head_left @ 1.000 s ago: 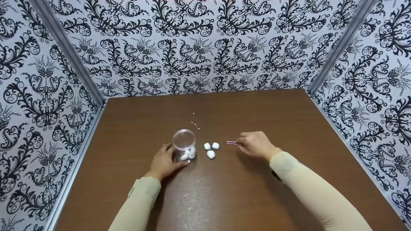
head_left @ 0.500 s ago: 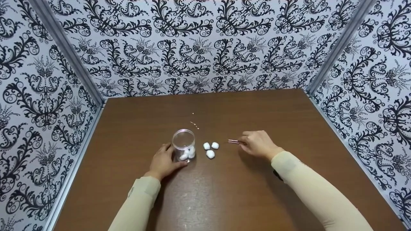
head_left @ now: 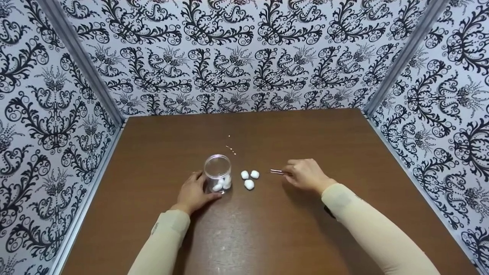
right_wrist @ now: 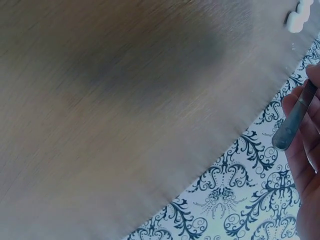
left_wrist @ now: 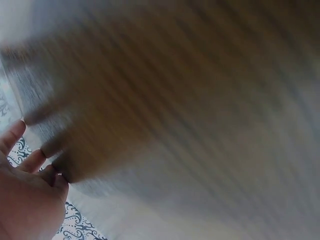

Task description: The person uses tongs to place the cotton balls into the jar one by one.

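Note:
A clear open-topped jar (head_left: 218, 177) stands upright on the brown table, with several white cotton balls (head_left: 222, 184) at its bottom. My left hand (head_left: 193, 194) holds the jar from the left, its thumb along the front of the base and its fingers behind. Just right of the jar lie three loose cotton balls (head_left: 249, 184) in a small cluster. Further right, my right hand (head_left: 306, 175) pinches metal tweezers (head_left: 276, 171), whose tips point left toward the cluster, apart from it. The right wrist view shows the rounded back end of the tweezers (right_wrist: 290, 127) against the fingers.
Small bright specks (head_left: 231, 150) show on the table (head_left: 172, 141) behind the jar. Patterned black-and-white walls (head_left: 237, 57) enclose the table at the back and both sides, with grey metal strips (head_left: 405, 57) at the corners.
My right hand has drawn the tweezers very slightly right, away from the loose cotton balls. The left hand and the jar have stayed in place.

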`<state>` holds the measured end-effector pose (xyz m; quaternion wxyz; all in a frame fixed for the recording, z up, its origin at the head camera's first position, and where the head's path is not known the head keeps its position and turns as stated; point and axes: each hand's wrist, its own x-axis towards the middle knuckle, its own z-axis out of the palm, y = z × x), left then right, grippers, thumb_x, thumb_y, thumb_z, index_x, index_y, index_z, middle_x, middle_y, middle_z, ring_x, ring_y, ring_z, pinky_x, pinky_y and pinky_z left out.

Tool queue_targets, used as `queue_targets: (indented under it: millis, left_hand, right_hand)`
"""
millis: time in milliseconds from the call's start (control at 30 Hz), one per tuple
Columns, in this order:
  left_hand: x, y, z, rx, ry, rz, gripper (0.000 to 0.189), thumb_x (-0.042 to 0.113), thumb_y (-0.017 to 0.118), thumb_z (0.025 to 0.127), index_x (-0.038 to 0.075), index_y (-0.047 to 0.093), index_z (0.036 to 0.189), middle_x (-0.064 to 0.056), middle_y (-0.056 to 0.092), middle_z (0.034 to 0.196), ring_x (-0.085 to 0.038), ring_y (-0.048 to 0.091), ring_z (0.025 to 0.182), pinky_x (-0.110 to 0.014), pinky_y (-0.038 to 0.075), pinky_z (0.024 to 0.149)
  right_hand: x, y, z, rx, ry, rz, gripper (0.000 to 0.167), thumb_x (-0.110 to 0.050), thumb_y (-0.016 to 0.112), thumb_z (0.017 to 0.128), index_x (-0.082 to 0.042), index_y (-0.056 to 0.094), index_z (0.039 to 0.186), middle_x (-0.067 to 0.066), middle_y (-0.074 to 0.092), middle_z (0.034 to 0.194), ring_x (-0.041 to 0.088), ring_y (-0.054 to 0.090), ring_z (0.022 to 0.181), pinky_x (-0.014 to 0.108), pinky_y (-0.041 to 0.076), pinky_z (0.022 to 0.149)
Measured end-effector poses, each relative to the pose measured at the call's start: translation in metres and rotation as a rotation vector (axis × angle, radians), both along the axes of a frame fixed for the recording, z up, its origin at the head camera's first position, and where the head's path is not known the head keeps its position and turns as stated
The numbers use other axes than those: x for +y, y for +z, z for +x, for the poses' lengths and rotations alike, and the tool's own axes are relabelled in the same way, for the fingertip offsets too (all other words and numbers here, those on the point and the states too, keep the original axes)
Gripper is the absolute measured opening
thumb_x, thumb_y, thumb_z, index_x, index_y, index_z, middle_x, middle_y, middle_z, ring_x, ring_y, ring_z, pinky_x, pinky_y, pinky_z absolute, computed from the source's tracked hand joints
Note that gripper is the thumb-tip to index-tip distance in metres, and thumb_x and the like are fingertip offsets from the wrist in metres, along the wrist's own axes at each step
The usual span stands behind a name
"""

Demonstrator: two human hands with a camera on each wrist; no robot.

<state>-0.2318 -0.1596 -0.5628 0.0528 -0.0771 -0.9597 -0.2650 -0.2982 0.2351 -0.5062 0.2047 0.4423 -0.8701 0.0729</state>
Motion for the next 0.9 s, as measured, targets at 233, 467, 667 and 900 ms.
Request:
queue_targets:
  millis: [233, 467, 667, 900]
  left_hand:
    - [-0.001, 0.004, -0.002, 0.001, -0.003, 0.012, 0.087, 0.052, 0.085, 0.071, 0.006, 0.056, 0.139, -0.026, 0.046, 0.144, -0.047, 0.037, 0.136, -0.057, 0.032, 0.109]
    - [-0.004, -0.001, -0.002, 0.003, 0.001, 0.002, 0.088, 0.053, 0.085, 0.071, 0.005, 0.056, 0.139, -0.026, 0.046, 0.144, -0.048, 0.037, 0.136, -0.057, 0.032, 0.109]
    - [-0.003, -0.004, -0.002, -0.007, -0.001, 0.013, 0.090, 0.054, 0.085, 0.070, 0.007, 0.055, 0.141, -0.025, 0.046, 0.144, -0.045, 0.039, 0.135, -0.055, 0.033, 0.109]
    - [-0.002, -0.009, -0.003, -0.015, 0.001, 0.027, 0.091, 0.057, 0.084, 0.070, 0.008, 0.055, 0.142, -0.023, 0.045, 0.146, -0.044, 0.036, 0.138, -0.055, 0.033, 0.110]
  right_hand:
    - [-0.007, 0.004, -0.005, 0.040, 0.023, 0.024, 0.007, -0.017, 0.077, 0.079, -0.014, 0.075, 0.085, -0.004, 0.056, 0.074, 0.014, 0.054, 0.054, 0.037, 0.047, 0.045]
    - [-0.019, -0.001, -0.003, 0.024, 0.010, 0.050, 0.006, -0.019, 0.077, 0.082, -0.014, 0.074, 0.085, -0.004, 0.056, 0.073, 0.013, 0.054, 0.055, 0.037, 0.048, 0.047]
    - [-0.027, -0.005, -0.002, 0.029, 0.021, 0.058, 0.007, -0.019, 0.077, 0.082, -0.014, 0.073, 0.084, -0.003, 0.055, 0.073, 0.013, 0.053, 0.054, 0.037, 0.048, 0.046]
    - [-0.030, -0.009, -0.007, 0.059, 0.041, 0.085, 0.007, -0.019, 0.078, 0.081, -0.014, 0.074, 0.083, -0.003, 0.054, 0.071, 0.014, 0.053, 0.052, 0.037, 0.047, 0.045]
